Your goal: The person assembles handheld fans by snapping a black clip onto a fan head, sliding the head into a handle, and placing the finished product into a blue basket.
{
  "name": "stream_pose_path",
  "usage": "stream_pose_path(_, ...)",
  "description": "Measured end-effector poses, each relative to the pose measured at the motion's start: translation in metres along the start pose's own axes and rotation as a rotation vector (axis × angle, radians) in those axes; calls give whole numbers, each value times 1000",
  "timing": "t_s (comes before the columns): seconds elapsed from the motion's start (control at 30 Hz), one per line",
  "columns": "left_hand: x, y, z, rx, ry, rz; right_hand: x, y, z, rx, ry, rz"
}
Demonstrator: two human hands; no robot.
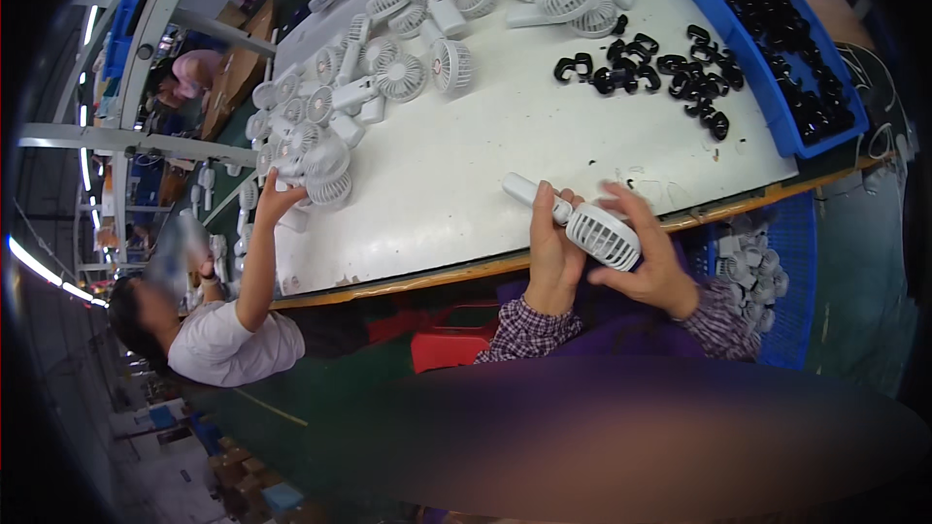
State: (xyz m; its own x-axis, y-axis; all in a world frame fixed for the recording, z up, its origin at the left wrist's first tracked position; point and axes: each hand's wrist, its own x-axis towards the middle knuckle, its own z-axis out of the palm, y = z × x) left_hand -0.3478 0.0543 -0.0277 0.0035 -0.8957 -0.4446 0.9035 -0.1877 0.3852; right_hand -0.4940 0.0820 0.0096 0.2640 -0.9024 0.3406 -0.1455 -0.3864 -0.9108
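Item: handheld fan (602,236), white, quantity 1, caged round head, straight handle. Location: in the person's 2 hands, above the near edge of the table (437,184), right of that edge's middle; free end of the handle over the surface, caged head toward the person's right.

Left hand (556,257): closed on the fan where handle meets head, thumb on 1 side, fingers on the other.

Right hand (652,267): thumb and fingers apart, curved about the cage, thumb at its lower rim; whether they clamp it, cannot tell.

Surface stock: white fans (401,76), many, heaped along the left edge and on toward the far edge, some overlapping. Black curved pieces (694,73), loose group, toward the right edge, beside a blue tray (749,63). Tray: at the right edge, filled with more such pieces.

Surroundings: co-worker (228,340), white top, at the left edge, 1 arm extended to the fans there. Red stool (451,338), below the near edge. Blue crate (804,233), below the near right corner, holding white parts (752,272).
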Motion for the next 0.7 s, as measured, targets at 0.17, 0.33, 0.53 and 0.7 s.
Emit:
stream_pose_path(0.17,-30,70,-24,1028,-222,-41,-2,-3,-23,199,163,162)
stream_pose_path(0.33,-60,85,19,1958,-459,865,26,-15,-24,220,-131,210)
stream_pose_path(0.53,-52,59,-23,1497,-241,218,62,15,-11,341,-360,380)
stream_pose_path(0.7,-44,73,-57,673,-259,-108,156,62,-2,-478,61,274)
